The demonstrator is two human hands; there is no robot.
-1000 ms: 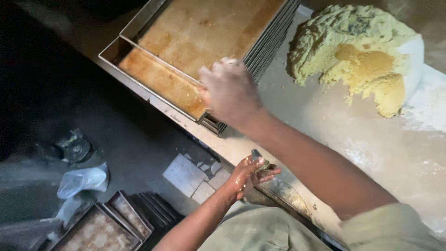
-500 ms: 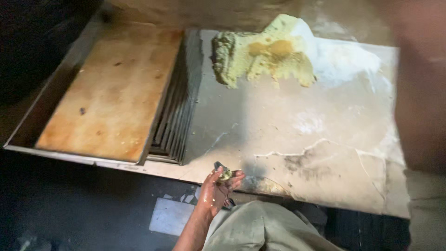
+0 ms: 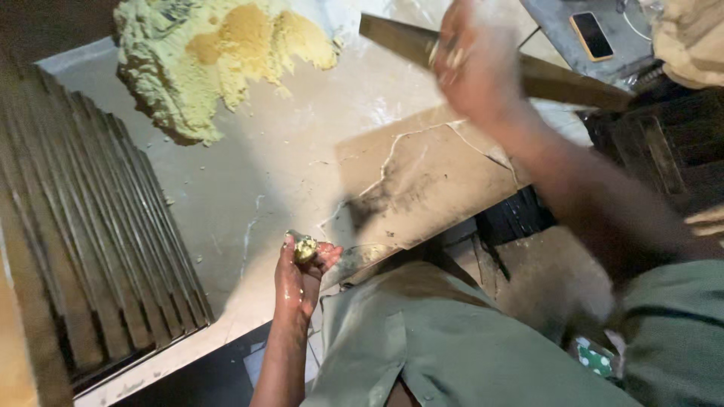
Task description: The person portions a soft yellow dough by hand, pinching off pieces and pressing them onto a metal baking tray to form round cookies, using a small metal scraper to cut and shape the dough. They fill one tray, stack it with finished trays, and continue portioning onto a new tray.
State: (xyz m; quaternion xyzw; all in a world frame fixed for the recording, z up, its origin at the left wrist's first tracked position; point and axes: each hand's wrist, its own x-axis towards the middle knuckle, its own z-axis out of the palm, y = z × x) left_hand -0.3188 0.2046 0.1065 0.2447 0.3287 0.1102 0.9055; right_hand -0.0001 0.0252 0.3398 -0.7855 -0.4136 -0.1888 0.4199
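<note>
Your worktable (image 3: 302, 188) carries the big dough mound (image 3: 204, 60) at its far edge, with stacked trays (image 3: 90, 249) on the left.

Your left hand (image 3: 298, 283) cups a small dough lump (image 3: 305, 247) at the near edge, fingers curled round it. Your right hand (image 3: 471, 64) is raised and blurred; you cannot tell its grip. The mound lies far-left of both, and your right hand is nearer it.

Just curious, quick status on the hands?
Left hand holds dough lump. Right hand raised, blurred, over table. Dough pile beyond, nothing between.

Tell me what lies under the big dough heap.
The dough heap sits on the floury, cracked worktop, beside stacked trays. The surface directly beneath it is covered.
</note>
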